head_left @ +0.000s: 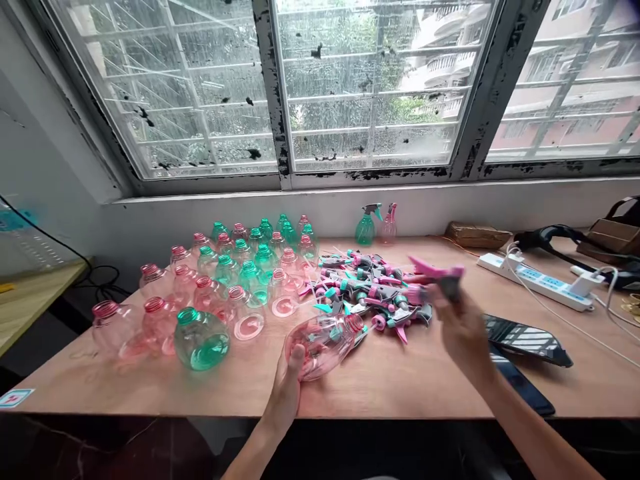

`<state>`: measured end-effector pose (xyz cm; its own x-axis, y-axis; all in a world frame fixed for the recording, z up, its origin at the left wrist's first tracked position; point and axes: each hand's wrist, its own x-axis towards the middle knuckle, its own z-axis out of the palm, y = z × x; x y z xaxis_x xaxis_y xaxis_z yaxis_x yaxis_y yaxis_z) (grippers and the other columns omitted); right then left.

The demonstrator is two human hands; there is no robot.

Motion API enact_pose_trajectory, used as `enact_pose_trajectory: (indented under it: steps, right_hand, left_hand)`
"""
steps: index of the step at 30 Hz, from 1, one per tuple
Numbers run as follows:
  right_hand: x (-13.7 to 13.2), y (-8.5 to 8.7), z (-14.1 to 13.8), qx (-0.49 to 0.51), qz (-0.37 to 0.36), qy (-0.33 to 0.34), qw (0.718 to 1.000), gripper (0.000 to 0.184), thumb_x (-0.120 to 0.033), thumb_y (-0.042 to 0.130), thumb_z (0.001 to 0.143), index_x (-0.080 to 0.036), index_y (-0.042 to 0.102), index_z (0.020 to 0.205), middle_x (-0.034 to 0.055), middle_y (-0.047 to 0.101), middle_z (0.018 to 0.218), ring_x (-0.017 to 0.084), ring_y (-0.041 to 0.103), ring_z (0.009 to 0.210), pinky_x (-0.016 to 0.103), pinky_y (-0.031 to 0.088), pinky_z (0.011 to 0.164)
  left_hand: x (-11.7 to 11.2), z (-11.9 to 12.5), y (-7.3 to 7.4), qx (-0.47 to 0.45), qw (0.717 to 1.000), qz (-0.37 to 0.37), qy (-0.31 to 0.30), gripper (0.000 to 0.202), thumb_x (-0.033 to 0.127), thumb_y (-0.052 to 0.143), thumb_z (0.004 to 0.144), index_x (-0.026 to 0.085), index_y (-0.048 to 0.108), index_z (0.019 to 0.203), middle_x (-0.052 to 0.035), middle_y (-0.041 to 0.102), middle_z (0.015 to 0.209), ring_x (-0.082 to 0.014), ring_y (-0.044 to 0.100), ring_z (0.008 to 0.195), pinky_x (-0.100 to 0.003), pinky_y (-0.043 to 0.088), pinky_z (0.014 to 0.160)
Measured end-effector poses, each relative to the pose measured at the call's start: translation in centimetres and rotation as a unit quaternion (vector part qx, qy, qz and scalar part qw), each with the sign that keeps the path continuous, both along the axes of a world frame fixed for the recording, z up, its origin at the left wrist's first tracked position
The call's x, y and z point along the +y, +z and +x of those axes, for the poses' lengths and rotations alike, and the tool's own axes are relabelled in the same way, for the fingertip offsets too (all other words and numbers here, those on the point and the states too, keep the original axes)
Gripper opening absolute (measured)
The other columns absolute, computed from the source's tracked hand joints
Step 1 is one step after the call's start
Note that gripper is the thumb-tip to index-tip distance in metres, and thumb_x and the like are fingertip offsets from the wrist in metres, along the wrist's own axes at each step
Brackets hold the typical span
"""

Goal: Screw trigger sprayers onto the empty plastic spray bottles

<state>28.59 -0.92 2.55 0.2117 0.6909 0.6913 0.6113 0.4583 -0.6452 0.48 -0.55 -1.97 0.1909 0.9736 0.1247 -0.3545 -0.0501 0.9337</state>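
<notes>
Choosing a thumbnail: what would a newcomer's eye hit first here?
First, the heap of spray heads, pink, teal and grey, mid-picture on the table, with a crowd of bottles to its left. Next, the hands: the left hand holds a tilted pink bottle up front, the right hand a blurred spray head at the heap's right. Two sprayers stand behind the heap.

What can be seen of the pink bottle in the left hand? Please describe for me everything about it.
The pink bottle is see-through and looks like plastic, with a rounded body and a short neck, its rim deeper pink. No spray head is fitted on it. It lies tilted, nearly sideways, with its neck pointing right. The left hand grips its base end, thumb on the near side. It is in front of the heap of spray heads; whether it touches them is unclear.
</notes>
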Motion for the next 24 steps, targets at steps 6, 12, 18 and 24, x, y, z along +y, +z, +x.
enact_pose_trajectory:
  steps: [6, 12, 18, 24]
  right_hand:
    - [-4.2, 1.9, 1.5, 0.345, -0.043, 0.017, 0.937, 0.029, -0.041, 0.047, 0.098, -0.041, 0.074, 0.085, 0.0031, 0.079, 0.093, 0.030, 0.074, 0.068, 0.046, 0.057, 0.047]
    - [-4.8, -0.5, -0.4, 0.393, -0.116, 0.110, 0.905, 0.018, -0.043, 0.063, 0.092, -0.031, 0.076, 0.093, 0.0069, 0.077, 0.091, 0.027, 0.070, 0.072, 0.033, 0.052, 0.040]
    - [-4.5, -4.7, -3.2, 0.369, -0.269, 0.237, 0.858, 0.036, -0.049, 0.071, 0.088, -0.020, 0.073, 0.108, 0.0045, 0.075, 0.075, 0.017, 0.062, 0.057, 0.029, 0.051, 0.048]
    - [-4.2, -6.9, -3.6, 0.367, -0.315, 0.242, 0.841, 0.048, -0.053, 0.084, 0.072, -0.018, 0.073, 0.103, -0.0044, 0.066, 0.056, 0.013, 0.055, 0.045, 0.028, 0.045, 0.049]
  left_hand:
    - [0.0, 0.0, -0.3, 0.008, 1.000, -0.004, 0.004, 0.050, 0.059, 0.055, 0.092, 0.023, 0.062, 0.127, -0.0114, 0.066, 0.133, -0.0288, 0.067, 0.110, -0.047, 0.048, 0.107]
    - [0.1, -0.2, -0.4, 0.031, 0.999, 0.005, -0.004, 0.059, 0.061, 0.062, 0.086, 0.023, 0.058, 0.130, -0.0121, 0.066, 0.130, -0.0291, 0.066, 0.106, -0.044, 0.051, 0.099]
    - [-0.4, -0.1, 0.4, 0.071, 0.996, 0.007, -0.051, 0.071, 0.051, 0.073, 0.083, 0.027, 0.045, 0.144, -0.0105, 0.056, 0.142, -0.0313, 0.053, 0.129, -0.042, 0.042, 0.111]
    - [-0.3, -0.9, -0.6, 0.104, 0.982, -0.014, -0.156, 0.102, 0.043, 0.087, 0.071, 0.037, 0.027, 0.154, -0.0113, 0.030, 0.161, -0.0358, 0.055, 0.125, -0.049, 0.047, 0.105]
